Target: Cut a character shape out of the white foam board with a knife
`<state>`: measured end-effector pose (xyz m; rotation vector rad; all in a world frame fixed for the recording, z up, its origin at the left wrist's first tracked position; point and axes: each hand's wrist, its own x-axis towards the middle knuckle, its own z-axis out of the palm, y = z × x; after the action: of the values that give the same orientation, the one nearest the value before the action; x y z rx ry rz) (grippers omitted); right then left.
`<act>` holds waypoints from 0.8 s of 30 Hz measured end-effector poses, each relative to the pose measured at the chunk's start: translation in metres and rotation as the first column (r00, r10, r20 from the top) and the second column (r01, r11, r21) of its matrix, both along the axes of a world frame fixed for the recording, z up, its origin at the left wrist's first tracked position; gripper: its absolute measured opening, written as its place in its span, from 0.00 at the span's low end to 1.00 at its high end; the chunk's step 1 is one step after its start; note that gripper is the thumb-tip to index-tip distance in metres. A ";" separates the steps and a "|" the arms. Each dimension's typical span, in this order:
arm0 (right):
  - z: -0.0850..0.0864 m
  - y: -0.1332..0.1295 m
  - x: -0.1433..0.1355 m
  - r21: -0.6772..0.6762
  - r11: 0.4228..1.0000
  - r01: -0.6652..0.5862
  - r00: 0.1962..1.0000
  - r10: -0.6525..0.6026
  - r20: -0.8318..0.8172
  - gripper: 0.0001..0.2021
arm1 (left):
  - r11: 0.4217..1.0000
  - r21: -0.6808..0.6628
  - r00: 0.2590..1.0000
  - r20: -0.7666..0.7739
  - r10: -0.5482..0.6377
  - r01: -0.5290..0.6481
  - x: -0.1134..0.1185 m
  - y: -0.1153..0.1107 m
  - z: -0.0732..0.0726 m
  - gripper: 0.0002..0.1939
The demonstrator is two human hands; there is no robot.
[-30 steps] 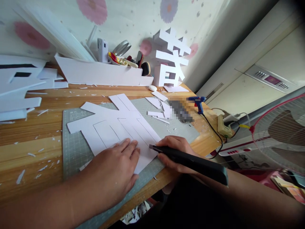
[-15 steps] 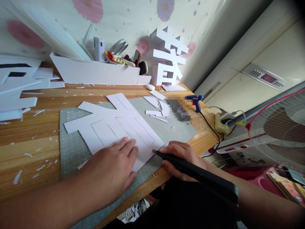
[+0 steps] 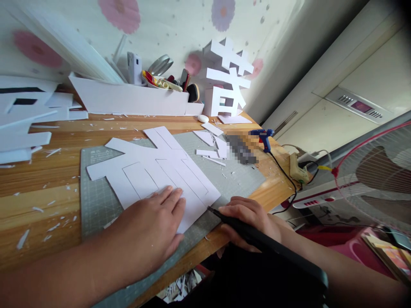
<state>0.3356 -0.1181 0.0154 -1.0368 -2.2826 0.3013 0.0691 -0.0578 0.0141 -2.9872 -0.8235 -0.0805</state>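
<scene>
A white foam-board sheet (image 3: 154, 167), cut in outline with several arms and marked with pencil lines, lies on the grey cutting mat (image 3: 94, 201). My left hand (image 3: 160, 218) presses flat on its lower part, fingers stretched out. In my right hand (image 3: 248, 218) is a long black utility knife (image 3: 276, 248), gripped near its front end. Its tip is at the sheet's lower right edge, near the end of a drawn line; whether the blade is in the board I cannot tell. White offcuts (image 3: 208, 139) are scattered beyond the sheet.
A blue glue gun (image 3: 263, 139) with a black cord stands at the right beside a power strip (image 3: 298, 167). A standing white cut-out character (image 3: 229, 79) and a white box (image 3: 135, 96) holding tools line the wall. Stacked board pieces (image 3: 25, 119) lie left; a fan (image 3: 379, 175) is right.
My right hand and the knife have moved slightly down, and the knife is turned a little. My left hand and the sheet stay in place.
</scene>
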 end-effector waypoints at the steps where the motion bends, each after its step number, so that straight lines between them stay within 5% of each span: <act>1: -0.002 -0.002 0.002 -0.022 1.000 0.009 1.000 -0.009 -0.019 0.12 | 1.000 0.013 1.000 0.006 -0.014 0.014 0.000 -0.001 -0.001 0.26; 8: 0.008 0.021 0.003 -0.190 0.937 0.294 0.920 -0.331 -0.209 0.09 | 0.999 0.023 0.999 -0.018 -0.040 0.040 0.002 -0.002 -0.006 0.29; 11: 0.007 0.060 -0.013 -0.288 0.928 0.236 0.860 -0.338 -0.383 0.12 | 0.996 0.068 0.998 -0.007 -0.062 0.062 0.001 -0.003 -0.006 0.31; 16: -0.009 0.123 -0.049 -0.316 0.925 0.210 0.860 -0.329 -0.390 0.14 | 0.994 0.081 0.997 -0.003 -0.074 0.074 -0.001 -0.003 -0.007 0.31; 24: -0.022 0.143 -0.067 -0.326 0.922 0.208 0.913 -0.303 -0.272 0.16 | 0.996 0.070 0.997 0.052 -0.059 0.055 0.002 -0.003 -0.008 0.31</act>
<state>0.2686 0.0253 -0.0063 -1.3176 -1.8199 0.6582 0.0714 -0.0611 0.0056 -2.9556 -0.7251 -0.1883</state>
